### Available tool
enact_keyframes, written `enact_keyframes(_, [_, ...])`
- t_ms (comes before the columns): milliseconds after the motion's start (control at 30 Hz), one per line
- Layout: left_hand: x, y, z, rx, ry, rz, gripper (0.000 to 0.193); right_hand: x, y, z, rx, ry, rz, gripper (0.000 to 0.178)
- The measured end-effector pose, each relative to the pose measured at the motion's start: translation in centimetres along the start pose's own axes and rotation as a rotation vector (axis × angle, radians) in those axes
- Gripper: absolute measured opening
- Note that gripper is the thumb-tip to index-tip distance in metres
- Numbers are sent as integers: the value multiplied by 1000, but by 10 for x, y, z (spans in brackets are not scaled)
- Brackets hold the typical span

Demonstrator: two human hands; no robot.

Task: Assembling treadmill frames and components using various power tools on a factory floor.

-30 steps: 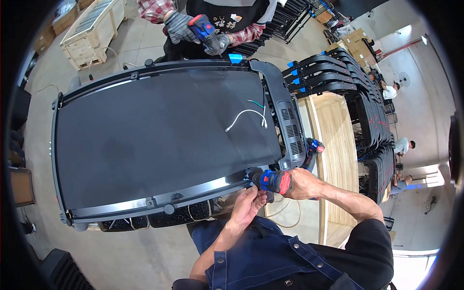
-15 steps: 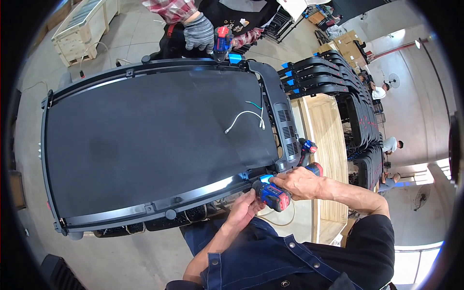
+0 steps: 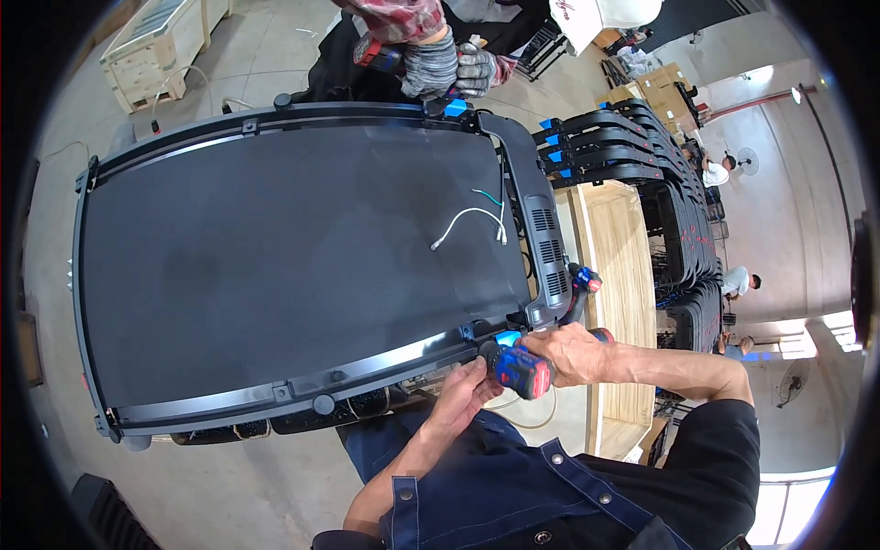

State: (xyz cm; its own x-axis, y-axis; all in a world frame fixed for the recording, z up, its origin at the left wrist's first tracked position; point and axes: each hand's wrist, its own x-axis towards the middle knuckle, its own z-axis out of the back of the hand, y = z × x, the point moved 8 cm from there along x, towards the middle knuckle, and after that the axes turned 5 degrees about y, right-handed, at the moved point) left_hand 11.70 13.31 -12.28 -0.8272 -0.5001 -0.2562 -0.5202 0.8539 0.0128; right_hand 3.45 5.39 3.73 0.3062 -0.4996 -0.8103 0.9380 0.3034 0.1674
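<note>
A blue, black and red cordless drill (image 3: 522,368) is in my right hand (image 3: 570,354), whose fingers wrap its handle; the red battery end shows past them. The drill's nose meets the near right corner of a treadmill deck (image 3: 302,266), beside a blue piece (image 3: 507,339). My left hand (image 3: 458,399) has its thumb and fingers pinched together at the drill's front. What lies between those fingertips is hidden. White cables (image 3: 472,213) and a green wire lie on the black belt by the vented motor cover (image 3: 547,247).
A second cordless drill (image 3: 583,279) rests beyond the cover's near end. Across the deck, a co-worker's gloved hands (image 3: 431,69) work at the far corner near another drill (image 3: 374,53). A wooden crate (image 3: 623,275) and stacked black frames (image 3: 678,220) stand to the right.
The co-worker's drill has moved left, off the far corner, and both gloved hands now meet there. My hands and drill stay at the near corner, the drill tilting slightly.
</note>
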Motion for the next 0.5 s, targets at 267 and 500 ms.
enact_keyframes(267, [-4, -2, -4, -64, 17, 2, 37, 3, 11, 8, -292, 19, 174, 63])
enact_keyframes(500, [2, 2, -4, -32, 49, 0, 37, -5, 8, 16, -176, -25, 174, 60])
